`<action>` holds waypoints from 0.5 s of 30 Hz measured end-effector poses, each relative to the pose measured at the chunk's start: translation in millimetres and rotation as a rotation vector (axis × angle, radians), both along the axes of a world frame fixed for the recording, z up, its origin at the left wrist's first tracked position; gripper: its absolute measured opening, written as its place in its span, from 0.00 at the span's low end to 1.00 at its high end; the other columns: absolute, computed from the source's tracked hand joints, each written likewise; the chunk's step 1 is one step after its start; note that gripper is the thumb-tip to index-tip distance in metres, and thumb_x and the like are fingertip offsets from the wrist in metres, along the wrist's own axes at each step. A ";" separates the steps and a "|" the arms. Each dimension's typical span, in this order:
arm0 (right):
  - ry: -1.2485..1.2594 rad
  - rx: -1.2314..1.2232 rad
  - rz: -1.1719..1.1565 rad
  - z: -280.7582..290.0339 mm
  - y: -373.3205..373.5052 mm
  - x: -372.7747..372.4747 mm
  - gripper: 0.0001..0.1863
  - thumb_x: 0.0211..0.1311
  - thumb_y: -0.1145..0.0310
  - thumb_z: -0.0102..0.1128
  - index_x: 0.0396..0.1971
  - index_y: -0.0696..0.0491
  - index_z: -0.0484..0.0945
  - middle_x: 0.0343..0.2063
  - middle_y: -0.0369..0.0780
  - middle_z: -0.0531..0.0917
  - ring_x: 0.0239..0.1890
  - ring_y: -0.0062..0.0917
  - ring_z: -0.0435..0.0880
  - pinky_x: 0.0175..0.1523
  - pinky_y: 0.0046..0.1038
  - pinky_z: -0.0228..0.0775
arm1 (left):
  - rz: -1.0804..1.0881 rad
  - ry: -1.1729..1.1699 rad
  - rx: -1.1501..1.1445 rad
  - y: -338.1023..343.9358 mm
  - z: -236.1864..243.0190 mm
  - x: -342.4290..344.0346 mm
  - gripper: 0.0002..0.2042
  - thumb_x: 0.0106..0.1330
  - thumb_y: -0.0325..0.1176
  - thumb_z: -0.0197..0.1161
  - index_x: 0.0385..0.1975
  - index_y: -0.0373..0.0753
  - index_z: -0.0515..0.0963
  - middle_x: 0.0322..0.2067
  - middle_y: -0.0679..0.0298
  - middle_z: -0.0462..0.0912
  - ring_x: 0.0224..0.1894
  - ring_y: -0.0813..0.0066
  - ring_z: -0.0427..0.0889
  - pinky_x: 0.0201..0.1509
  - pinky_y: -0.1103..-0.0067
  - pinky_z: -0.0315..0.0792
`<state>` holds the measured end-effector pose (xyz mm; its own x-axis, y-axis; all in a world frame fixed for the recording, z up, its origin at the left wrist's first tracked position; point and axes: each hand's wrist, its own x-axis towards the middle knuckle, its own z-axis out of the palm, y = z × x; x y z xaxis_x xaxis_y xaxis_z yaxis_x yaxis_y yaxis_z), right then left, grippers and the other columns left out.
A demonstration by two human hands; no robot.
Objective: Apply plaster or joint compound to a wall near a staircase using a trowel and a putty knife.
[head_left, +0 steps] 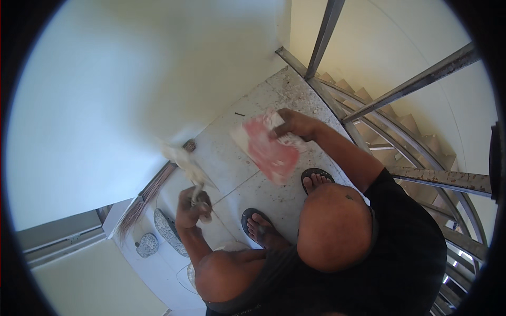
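My left hand [194, 208] is closed round the handle of a trowel [183, 159]. Its pale, whitish blade is blurred and points up toward the wall. Farther right, my right hand [296, 126] grips the upper right edge of a flat pinkish-red piece smeared with white [271, 152]. Blur hides what this piece is made of. Both things are held above the tiled floor [224, 137], apart from each other, with the trowel nearer the white wall [105, 105].
Metal railings [416, 79] stand at the right, with curved stairs [421, 126] beyond. A broom [145, 200] lies along the wall. Grey speckled pieces [169, 231] lie at the left, a nail-like bit [240, 114] ahead. Debris [298, 95] covers the far corner. My sandalled feet [258, 226] are below.
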<state>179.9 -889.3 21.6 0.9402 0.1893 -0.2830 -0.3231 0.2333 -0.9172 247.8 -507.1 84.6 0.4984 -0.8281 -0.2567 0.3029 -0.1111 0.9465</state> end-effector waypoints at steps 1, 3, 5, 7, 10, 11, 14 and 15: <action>0.007 -0.003 -0.016 -11.9 6.4 -5.5 0.19 0.48 0.72 0.70 0.42 0.60 0.78 0.32 0.38 0.84 0.32 0.20 0.81 0.39 0.25 0.74 | 0.255 -0.112 0.064 -5.9 4.6 -1.3 0.18 0.51 0.40 0.74 0.22 0.35 0.72 0.15 0.66 0.73 0.15 0.80 0.72 0.17 0.83 0.65; -0.221 -0.193 -0.738 -31.6 26.3 -9.3 0.18 0.53 0.71 0.67 0.43 0.61 0.77 0.29 0.37 0.84 0.31 0.18 0.79 0.39 0.25 0.73 | 0.288 -0.175 0.160 -13.2 5.5 -5.5 0.17 0.54 0.40 0.72 0.23 0.36 0.71 0.16 0.66 0.74 0.16 0.80 0.73 0.19 0.83 0.67; -0.266 -0.412 -0.887 -36.4 31.9 -5.2 0.17 0.56 0.71 0.63 0.44 0.62 0.76 0.32 0.44 0.84 0.34 0.28 0.83 0.40 0.30 0.75 | 0.422 -0.266 0.318 -25.1 6.7 -18.4 0.17 0.56 0.40 0.71 0.25 0.36 0.70 0.17 0.66 0.74 0.17 0.80 0.74 0.19 0.83 0.68; -0.360 -0.895 -1.042 -32.6 25.5 8.7 0.18 0.57 0.74 0.58 0.48 0.62 0.73 0.36 0.53 0.82 0.38 0.45 0.83 0.42 0.36 0.75 | 0.400 -0.231 0.287 -27.0 -0.3 -24.5 0.17 0.58 0.41 0.70 0.26 0.37 0.70 0.17 0.66 0.75 0.17 0.80 0.74 0.20 0.83 0.69; -0.406 -0.886 -1.224 -41.6 9.3 43.4 0.16 0.60 0.71 0.56 0.47 0.62 0.72 0.35 0.58 0.80 0.41 0.52 0.80 0.43 0.37 0.74 | 0.357 -0.155 0.286 -33.7 -5.4 -32.3 0.17 0.58 0.41 0.70 0.27 0.36 0.70 0.18 0.65 0.75 0.18 0.80 0.75 0.21 0.83 0.70; -0.398 -0.884 -1.236 -44.0 3.0 52.8 0.16 0.60 0.71 0.56 0.47 0.62 0.72 0.35 0.58 0.80 0.41 0.52 0.80 0.43 0.37 0.74 | 0.344 -0.159 0.291 -36.5 -7.0 -35.2 0.17 0.58 0.41 0.70 0.27 0.36 0.70 0.18 0.65 0.75 0.18 0.80 0.75 0.21 0.83 0.70; -0.369 -0.880 -1.342 -43.2 -8.5 76.0 0.17 0.59 0.71 0.56 0.47 0.62 0.72 0.35 0.57 0.81 0.41 0.51 0.81 0.43 0.38 0.73 | 0.297 -0.118 0.349 -35.6 -11.0 -41.9 0.15 0.58 0.38 0.69 0.27 0.36 0.70 0.19 0.65 0.76 0.19 0.80 0.75 0.22 0.83 0.71; -0.307 -0.774 -1.380 -38.3 -9.7 81.8 0.16 0.59 0.71 0.56 0.46 0.62 0.72 0.36 0.56 0.81 0.42 0.51 0.81 0.45 0.38 0.73 | 0.290 -0.118 0.355 -34.7 -10.7 -43.7 0.15 0.58 0.38 0.69 0.27 0.36 0.70 0.19 0.65 0.76 0.19 0.80 0.75 0.22 0.83 0.71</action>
